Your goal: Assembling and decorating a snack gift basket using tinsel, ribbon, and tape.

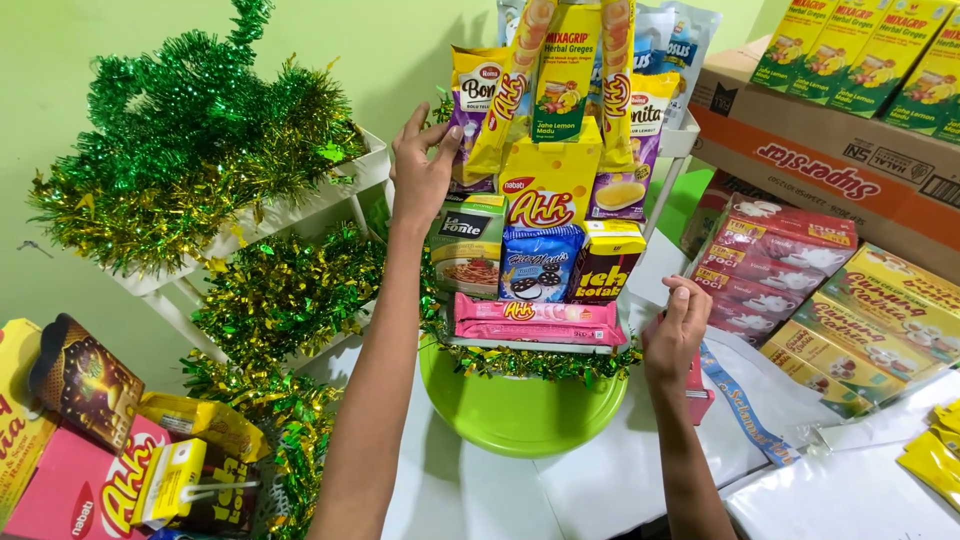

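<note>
Several snack packs are already standing stacked on the green round tray (pixel 520 415), its rim trimmed with tinsel. The left hand (pixel 420 170) is pressing half-open against the purple-and-yellow biscuit packet (pixel 470 110) at the stack's upper left. The right hand (pixel 675 335), loosely curled, is holding a red box (pixel 697 385) beside the tray. More boxes are lying unplaced at the right.

Snack stack (pixel 548 190) stands on basin (pixel 520 412); tinsel (pixel 190 150) left, perhaps shelved.

Head camera, looking down (close) at stacked snack display (pixel 545 200)
</note>
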